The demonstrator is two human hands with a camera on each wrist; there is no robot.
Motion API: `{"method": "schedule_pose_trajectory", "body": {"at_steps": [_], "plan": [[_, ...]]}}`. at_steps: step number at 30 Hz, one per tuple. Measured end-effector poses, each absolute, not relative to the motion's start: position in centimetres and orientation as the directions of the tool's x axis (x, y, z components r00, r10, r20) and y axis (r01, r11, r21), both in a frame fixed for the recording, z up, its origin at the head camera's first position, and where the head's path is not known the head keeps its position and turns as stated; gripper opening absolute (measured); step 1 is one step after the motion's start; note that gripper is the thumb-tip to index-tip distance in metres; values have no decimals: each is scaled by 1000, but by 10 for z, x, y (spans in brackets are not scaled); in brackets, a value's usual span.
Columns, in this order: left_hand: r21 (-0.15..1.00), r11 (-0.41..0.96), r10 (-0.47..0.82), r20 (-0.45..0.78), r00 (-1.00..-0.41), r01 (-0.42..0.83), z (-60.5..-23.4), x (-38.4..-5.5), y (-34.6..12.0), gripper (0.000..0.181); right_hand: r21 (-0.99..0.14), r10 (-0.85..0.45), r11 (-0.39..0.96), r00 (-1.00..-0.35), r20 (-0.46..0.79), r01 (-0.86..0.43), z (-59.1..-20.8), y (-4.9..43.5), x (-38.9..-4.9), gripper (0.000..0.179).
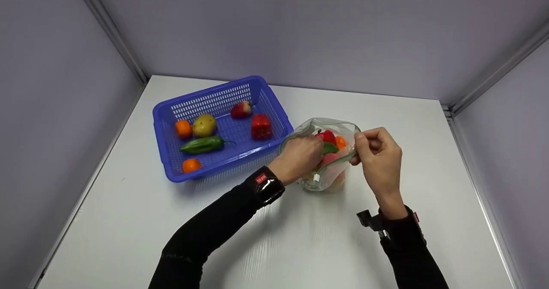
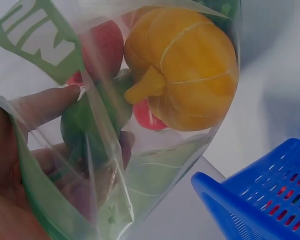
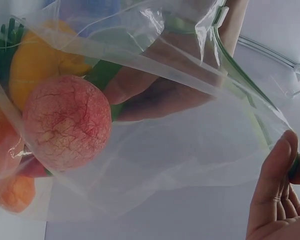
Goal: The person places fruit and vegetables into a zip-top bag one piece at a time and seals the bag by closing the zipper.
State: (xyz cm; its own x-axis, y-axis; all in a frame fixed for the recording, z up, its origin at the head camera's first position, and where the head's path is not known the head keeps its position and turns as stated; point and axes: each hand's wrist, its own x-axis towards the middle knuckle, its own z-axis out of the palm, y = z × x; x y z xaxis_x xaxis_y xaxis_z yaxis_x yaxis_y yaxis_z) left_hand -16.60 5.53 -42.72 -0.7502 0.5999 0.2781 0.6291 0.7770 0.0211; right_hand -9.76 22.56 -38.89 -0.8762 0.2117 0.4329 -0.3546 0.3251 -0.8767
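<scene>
1. The bag [image 1: 334,125] stands on the table [image 1: 300,246] with its mouth open, just right of the basket [image 1: 242,153]; whether the two touch, I cannot tell.
2. The left hand [image 1: 302,152] is inside the bag, its fingers curled about a green pepper [image 2: 97,115], whose stem points back toward the palm.
3. The right hand [image 1: 379,156] pinches the right side of the bag's rim between thumb and fingers, holding the mouth wide.
4. Already in the bag: a yellow pumpkin [image 2: 195,70], a rough reddish ball [image 3: 67,122], a small orange fruit [image 3: 16,193] and a red piece [image 1: 328,136] near the top. Others are partly hidden behind film and fingers, so the full count is unclear.
5. Left in the basket are six pieces. On its left side lie the far orange [image 1: 183,129], a yellow fruit [image 1: 204,125], a chili [image 1: 202,144] and the near orange [image 1: 191,165]. On its right are a red-and-pale piece [image 1: 241,109] at the far side and a red pepper [image 1: 261,126] nearer.
6. My judgement: the bagging is roughly half done. The green pepper is in but not yet let go, the basket's six remain unbagged, and the bag is unsealed.
</scene>
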Motion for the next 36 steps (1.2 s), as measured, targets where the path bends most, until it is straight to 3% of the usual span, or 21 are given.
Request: {"method": "schedule_pose_trajectory", "body": {"at_steps": [6, 12, 18, 22, 31, 36], "plan": [[211, 732, 611, 215, -762, 647, -420, -168, 49, 14, -878, 210, 315, -876, 434, -360, -389, 226, -98, 15], [420, 556, 670, 285, -686, 717, -414, -163, 28, 13, -880, 211, 302, -875, 435, -365, -388, 226, -98, 15], [448, 400, 710, 400, -579, 800, -414, -147, -2, 20, -883, 208, 296, -878, 431, -363, -388, 226, -99, 15], [417, 366, 694, 473, -543, 832, -416, -141, -24, 23, -884, 213, 298, -878, 429, -360, -388, 227, -99, 16], [297, 529, 611, 517, -600, 795, -423, -148, -82, 24, -881, 215, 308, -876, 432, -359, -388, 229, -99, 15], [232, 681, 570, 426, -702, 694, -429, -162, -118, 25, -883, 211, 303, -878, 429, -359, -388, 228, -100, 16]]}}
